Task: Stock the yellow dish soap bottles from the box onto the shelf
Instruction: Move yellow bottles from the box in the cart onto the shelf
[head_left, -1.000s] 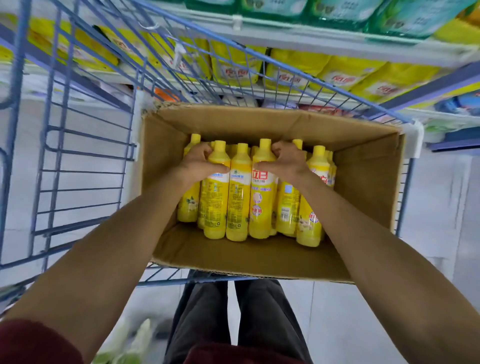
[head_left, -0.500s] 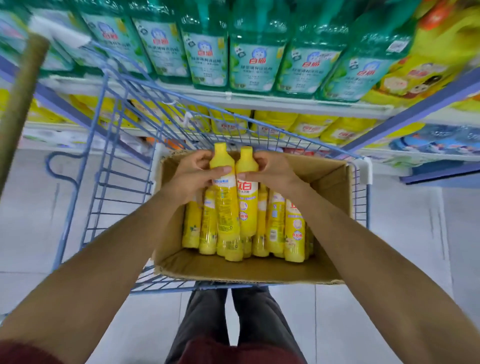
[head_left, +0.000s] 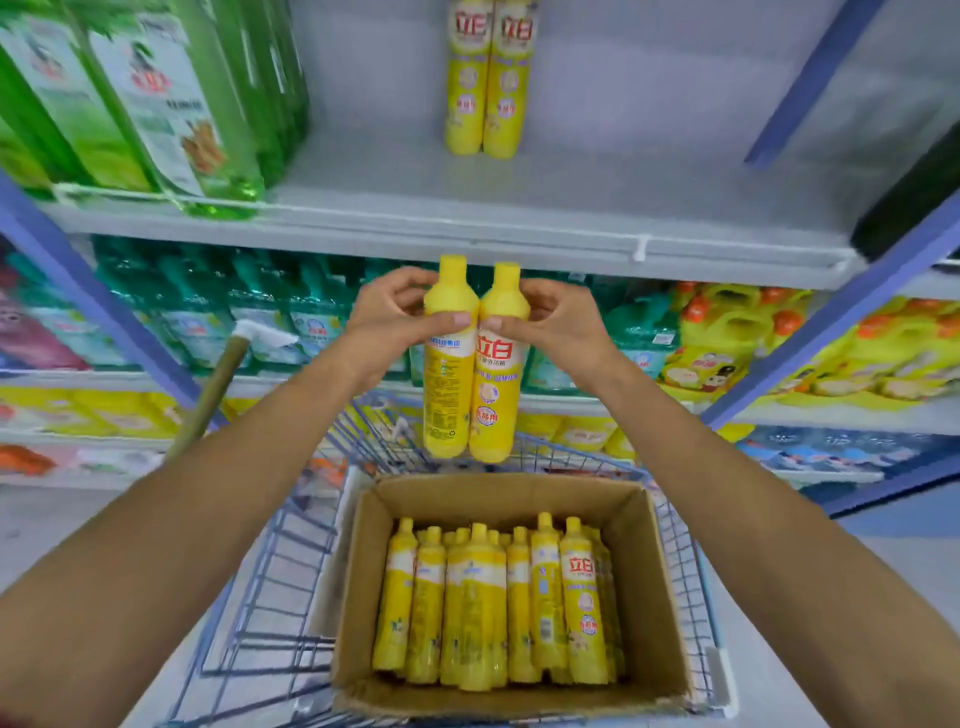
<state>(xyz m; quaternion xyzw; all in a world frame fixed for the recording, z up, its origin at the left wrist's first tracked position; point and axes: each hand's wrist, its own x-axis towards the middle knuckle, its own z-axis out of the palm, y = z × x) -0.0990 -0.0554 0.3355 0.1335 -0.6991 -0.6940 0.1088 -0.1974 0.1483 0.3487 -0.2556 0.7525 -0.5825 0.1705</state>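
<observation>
My left hand (head_left: 387, 317) grips one yellow dish soap bottle (head_left: 448, 384) by its shoulder. My right hand (head_left: 556, 319) grips a second yellow bottle (head_left: 497, 395) the same way. Both bottles hang upright, pressed side by side, above the open cardboard box (head_left: 358, 582) and just below the front edge of the grey shelf (head_left: 467, 228). Two yellow bottles (head_left: 484, 83) stand at the back of that shelf. Several more yellow bottles (head_left: 498, 603) stand upright inside the box.
The box rests in a blue wire cart (head_left: 270, 597). Tall green bottles (head_left: 156, 104) fill the shelf's left part. Teal bottles (head_left: 260, 306) and yellow jugs (head_left: 727, 338) line the shelf below. A wooden handle (head_left: 213, 395) leans at left. Blue uprights (head_left: 810, 83) frame the shelf.
Both hands have lifted two bottles out of the box and raised them to the level of the shelf edge. The view has tilted up to the shelf.
</observation>
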